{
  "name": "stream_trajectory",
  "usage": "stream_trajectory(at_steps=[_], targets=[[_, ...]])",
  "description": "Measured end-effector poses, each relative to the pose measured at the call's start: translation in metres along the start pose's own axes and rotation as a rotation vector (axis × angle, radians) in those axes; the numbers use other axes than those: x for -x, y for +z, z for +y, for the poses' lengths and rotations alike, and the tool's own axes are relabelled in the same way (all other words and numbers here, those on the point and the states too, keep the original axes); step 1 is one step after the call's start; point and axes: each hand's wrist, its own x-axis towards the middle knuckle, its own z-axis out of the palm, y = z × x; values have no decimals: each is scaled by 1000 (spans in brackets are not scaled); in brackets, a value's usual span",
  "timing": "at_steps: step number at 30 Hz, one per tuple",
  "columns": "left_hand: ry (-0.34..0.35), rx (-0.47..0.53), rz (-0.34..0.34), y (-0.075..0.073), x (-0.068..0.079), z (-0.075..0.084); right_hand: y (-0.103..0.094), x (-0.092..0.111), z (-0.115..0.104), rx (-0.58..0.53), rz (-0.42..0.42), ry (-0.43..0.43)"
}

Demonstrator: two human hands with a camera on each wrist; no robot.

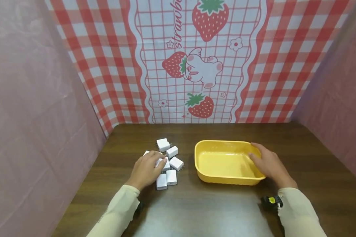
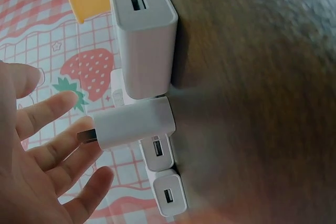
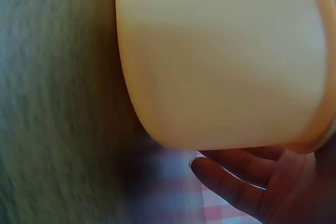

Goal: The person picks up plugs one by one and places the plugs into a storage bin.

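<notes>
My left hand [image 1: 146,169] is over a cluster of white USB charger plugs, its fingers spread and loosely bent. In the left wrist view, no charger is held by the left hand [image 2: 50,153]; the prongs of one charger [image 2: 135,123] point at its fingertips. A larger-looking charger [image 2: 147,45] stands nearest the camera. At the right end of the yellow plastic basin [image 1: 225,163], my right hand [image 1: 271,164] grips the wall, thumb inside and fingers outside. The basin's wall [image 3: 220,72] hides part of the right hand [image 3: 294,187] in the right wrist view.
Several chargers lie close together, including one at the back [image 1: 163,144] and one at the front [image 1: 161,182]. Both rest on a brown wooden table [image 1: 207,207]. A red-checked strawberry cloth [image 1: 178,92] hangs behind, with pink fabric [image 1: 38,115] at the sides.
</notes>
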Motion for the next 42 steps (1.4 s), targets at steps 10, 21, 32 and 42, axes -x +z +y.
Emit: stream_trajectory(at_steps=[10,21,32,42], targets=[[52,-58,-66,0,-2,-2,2,1,5,-54,21,40],[160,-217,-173,-3,-10,-1,1,4,8,-124,46,60],[137,-333,-215,0,-8,-2,10,5,13,-119,61,80],[123,-377,-195,4,-9,3,7,3,9,-109,48,105]])
